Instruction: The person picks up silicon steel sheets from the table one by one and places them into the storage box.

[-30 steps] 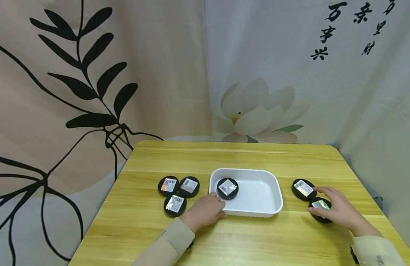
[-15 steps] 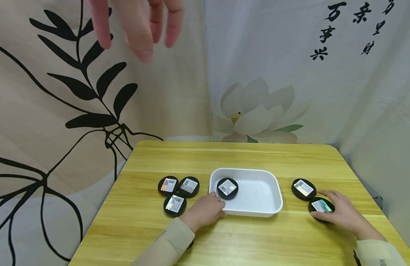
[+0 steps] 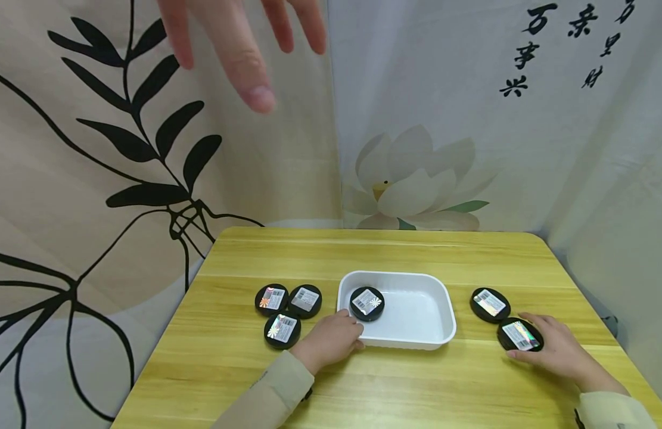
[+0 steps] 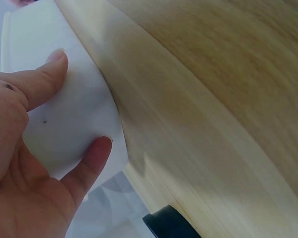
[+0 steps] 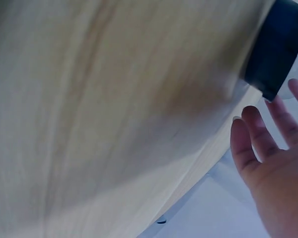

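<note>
A white tray [image 3: 448, 310] sits mid-table with one black round tin [image 3: 367, 303] inside it. My left hand [image 3: 349, 336] rests against the tray's front left corner. In the left wrist view its thumb [image 4: 44, 74] and a finger [image 4: 92, 156] lie spread on the tray wall [image 4: 64, 124]. My right hand [image 3: 540, 339] lies at the right, its straight fingers around the near side of a black tin [image 3: 520, 335]. In the right wrist view the fingers [image 5: 251, 134] are spread just short of that tin [image 5: 280, 47]. Another tin [image 3: 490, 304] lies just behind.
Three more black tins [image 3: 272, 299], [image 3: 305, 300], [image 3: 282, 329] cluster left of the tray on the wooden table [image 3: 363, 250]. Another person's hand [image 3: 239, 42] hangs close to the head camera at the top. Printed cloth walls stand behind and at the sides.
My right hand has drawn back toward me, pulling its tin slightly nearer the front edge. Another person's hand came in at the top and shifted right. My left hand stayed put.
</note>
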A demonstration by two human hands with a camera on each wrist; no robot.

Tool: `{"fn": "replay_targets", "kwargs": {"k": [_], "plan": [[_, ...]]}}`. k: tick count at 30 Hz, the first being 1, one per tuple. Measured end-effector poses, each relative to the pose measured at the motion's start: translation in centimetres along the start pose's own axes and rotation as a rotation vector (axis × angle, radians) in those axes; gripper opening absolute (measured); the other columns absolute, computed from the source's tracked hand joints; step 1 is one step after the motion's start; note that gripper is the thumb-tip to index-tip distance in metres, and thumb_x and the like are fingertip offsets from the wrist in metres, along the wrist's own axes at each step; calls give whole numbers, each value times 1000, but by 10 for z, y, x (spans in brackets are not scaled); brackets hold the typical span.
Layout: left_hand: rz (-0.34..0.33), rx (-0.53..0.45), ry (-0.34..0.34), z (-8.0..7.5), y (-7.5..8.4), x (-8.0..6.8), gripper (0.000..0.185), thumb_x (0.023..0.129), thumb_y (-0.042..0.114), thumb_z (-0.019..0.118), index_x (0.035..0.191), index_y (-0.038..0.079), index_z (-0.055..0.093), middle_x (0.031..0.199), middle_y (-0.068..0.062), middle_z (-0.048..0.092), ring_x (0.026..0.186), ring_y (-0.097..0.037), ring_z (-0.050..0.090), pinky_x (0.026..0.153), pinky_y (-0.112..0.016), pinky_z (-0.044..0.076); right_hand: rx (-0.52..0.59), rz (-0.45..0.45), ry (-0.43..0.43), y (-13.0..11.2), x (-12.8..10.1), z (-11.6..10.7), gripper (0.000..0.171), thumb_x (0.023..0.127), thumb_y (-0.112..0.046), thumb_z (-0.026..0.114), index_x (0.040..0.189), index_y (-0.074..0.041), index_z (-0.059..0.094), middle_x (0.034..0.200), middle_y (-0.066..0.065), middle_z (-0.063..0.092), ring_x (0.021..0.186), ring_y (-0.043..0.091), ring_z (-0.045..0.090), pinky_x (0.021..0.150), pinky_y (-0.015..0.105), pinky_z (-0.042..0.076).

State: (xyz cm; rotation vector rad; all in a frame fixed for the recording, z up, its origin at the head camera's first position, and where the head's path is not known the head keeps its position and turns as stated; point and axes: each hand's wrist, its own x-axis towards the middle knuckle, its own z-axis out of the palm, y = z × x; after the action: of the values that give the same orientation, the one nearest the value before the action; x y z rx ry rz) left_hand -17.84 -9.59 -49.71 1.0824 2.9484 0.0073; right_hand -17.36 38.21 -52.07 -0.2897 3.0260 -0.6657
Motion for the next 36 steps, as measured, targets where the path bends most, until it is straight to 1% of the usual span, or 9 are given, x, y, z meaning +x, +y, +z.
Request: {"fn": "replay_targets", "kwargs": {"k": [8,15,21,25,29,36], "plan": [[6,3,1,2,0,1,26,93,42,69,82,20,62,88,9,68,83,-12,56,72,-25,48,-4,48,-49,7,-2,3,101,73,-50,86,144,6,41,133,42,44,115,59,45,86,72,41],[3,-5,-6,0,1,1,25,93,42,69,83,20,62,88,9,68,84,-12,56,72,-25,48,-35,40,-56,6,-1,-2,100,73,-52,86,141,8,44,129,41,48,112,59,50,84,69,44],[1,-14,-9,-3,2,0,25,93,41,69,83,20,62,88,9,68,83,-12,55,71,-25,48,-44,38,-70,9,0,-3,101,70,-52,88,140,7,46,127,40,50,109,58,51,83,68,45],[8,-18,-8,-2,2,0,25,94,41,69,83,20,63,88,9,68,83,-12,55,71,-25,48,-29,38,-84,15,-1,-2,103,68,-49,89,142,7,44,125,38,51,108,55,54,83,67,46],[8,-25,-2,-1,1,-1,25,93,41,69,83,20,63,87,9,68,81,-12,54,70,-25,47,-3,45,-89,16,-3,-1,103,69,-47,89,144,6,42,124,37,51,108,52,54,83,66,46],[6,-18,7,-1,0,-3,24,92,41,70,82,20,63,88,9,68,79,-12,52,68,-24,46,30,50,-66,16,-3,2,100,71,-46,89,144,4,43,125,35,51,110,52,53,84,66,45]]}}
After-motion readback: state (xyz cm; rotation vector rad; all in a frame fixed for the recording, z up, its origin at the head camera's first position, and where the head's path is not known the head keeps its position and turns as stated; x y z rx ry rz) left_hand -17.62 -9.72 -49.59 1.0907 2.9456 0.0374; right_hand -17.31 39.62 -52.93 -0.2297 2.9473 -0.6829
